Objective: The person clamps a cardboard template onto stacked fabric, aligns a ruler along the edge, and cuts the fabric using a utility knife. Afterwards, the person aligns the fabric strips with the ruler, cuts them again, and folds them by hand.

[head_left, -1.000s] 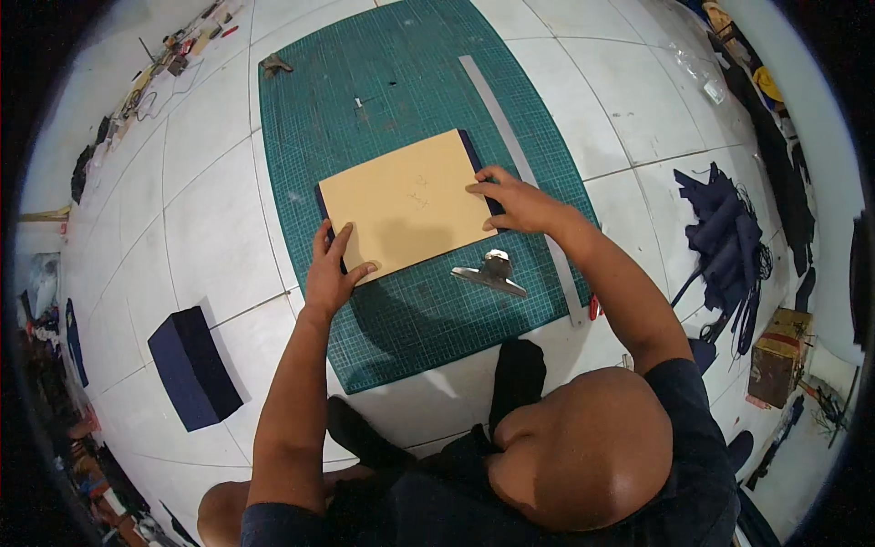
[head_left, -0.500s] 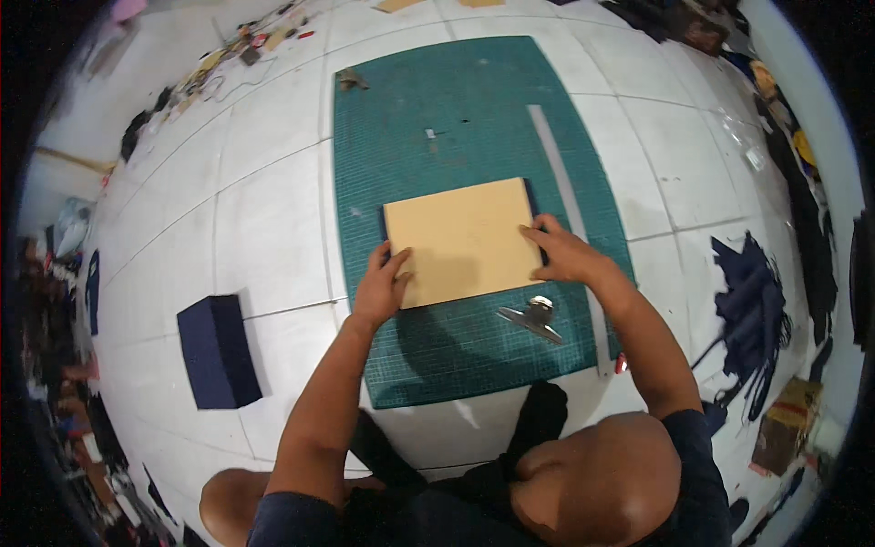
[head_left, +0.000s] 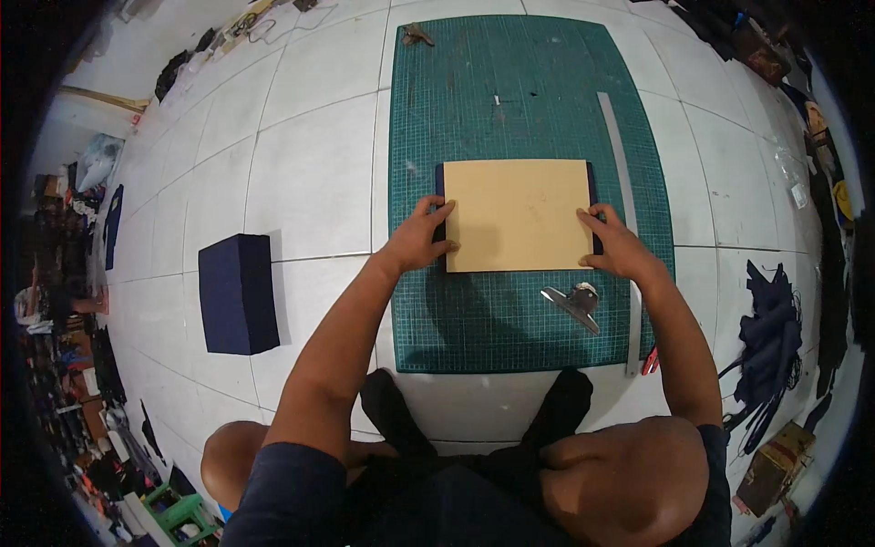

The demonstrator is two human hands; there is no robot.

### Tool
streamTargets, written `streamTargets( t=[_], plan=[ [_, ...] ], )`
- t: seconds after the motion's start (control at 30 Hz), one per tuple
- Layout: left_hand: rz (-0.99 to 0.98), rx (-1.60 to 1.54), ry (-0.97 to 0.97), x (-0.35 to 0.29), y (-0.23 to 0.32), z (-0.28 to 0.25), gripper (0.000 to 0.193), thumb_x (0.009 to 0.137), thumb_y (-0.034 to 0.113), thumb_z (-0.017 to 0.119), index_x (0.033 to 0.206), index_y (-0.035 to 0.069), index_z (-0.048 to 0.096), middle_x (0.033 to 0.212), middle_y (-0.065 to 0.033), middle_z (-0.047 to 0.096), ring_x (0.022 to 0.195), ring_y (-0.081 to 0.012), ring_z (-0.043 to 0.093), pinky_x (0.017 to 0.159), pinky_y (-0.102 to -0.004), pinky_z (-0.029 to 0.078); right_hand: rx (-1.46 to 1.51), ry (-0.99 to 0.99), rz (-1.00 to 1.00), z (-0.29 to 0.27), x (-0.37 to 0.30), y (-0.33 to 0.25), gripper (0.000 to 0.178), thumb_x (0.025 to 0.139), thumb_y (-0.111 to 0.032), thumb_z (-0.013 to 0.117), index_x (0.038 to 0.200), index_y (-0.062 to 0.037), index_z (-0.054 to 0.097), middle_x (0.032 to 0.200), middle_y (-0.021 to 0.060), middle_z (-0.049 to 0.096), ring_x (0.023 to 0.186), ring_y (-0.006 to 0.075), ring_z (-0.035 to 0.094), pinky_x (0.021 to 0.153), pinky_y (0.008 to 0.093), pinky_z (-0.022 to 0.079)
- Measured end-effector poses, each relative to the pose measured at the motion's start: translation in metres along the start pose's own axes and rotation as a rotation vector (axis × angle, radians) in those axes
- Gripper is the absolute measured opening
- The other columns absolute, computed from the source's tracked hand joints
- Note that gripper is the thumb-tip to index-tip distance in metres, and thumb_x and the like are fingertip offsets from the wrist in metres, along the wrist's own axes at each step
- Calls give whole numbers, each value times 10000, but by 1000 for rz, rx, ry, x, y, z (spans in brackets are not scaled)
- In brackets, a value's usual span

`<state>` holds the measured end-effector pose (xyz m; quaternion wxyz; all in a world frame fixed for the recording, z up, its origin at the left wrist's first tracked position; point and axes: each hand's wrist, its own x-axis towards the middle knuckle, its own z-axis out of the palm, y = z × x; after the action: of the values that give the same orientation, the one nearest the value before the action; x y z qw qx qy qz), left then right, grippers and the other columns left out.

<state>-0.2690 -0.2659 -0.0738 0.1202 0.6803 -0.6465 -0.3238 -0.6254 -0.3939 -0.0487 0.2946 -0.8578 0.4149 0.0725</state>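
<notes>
A tan rectangular board (head_left: 519, 214) lies on a green cutting mat (head_left: 474, 319), with dark navy fabric (head_left: 595, 205) showing along its left and right sides. My left hand (head_left: 424, 237) grips the left edge, fingers and thumb bent at the board's side. On the opposite edge, my right hand (head_left: 615, 242) does the same near the lower right corner. Just below that corner rests a large metal bulldog clip (head_left: 576, 305), touched by neither hand. A long steel ruler (head_left: 618, 155) runs down the mat's right side, partly behind my right hand and wrist.
A navy block-like stack (head_left: 235, 296) sits on the white tiles at left. Navy fabric scraps (head_left: 770, 333) and a worn box (head_left: 775, 465) lie at right. By the ruler's near end is a red tool (head_left: 650, 361). A small brown object (head_left: 417, 35) is at the mat's far left corner.
The board has been turned slightly and now lies straighter with the mat's grid. Both hands have stayed at its sides. The whole view has shifted, so the mat appears farther right.
</notes>
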Motion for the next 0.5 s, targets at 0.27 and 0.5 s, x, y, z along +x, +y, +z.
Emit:
streamTargets(
  t=[0.27,0.5],
  plan=[
    [1,-6,18,-9,6,4,692,843,214,762,1439,84,437,1505,-131,322,1291,-376,494,1069,-448,466,21,15,-4,6,-8,1,807,761,-180,825,1453,-89,421,1479,122,341,1289,352,502,1070,444,478],
    [37,31,39,-13,-4,8,657,851,222,749,1431,122,458,1542,-127,305,1303,-365,491,1070,-445,468,45,54,-85,12,-11,8,748,788,-166,802,1437,-67,444,1529,164,312,1371,362,418,1123,442,416]
  ],
)
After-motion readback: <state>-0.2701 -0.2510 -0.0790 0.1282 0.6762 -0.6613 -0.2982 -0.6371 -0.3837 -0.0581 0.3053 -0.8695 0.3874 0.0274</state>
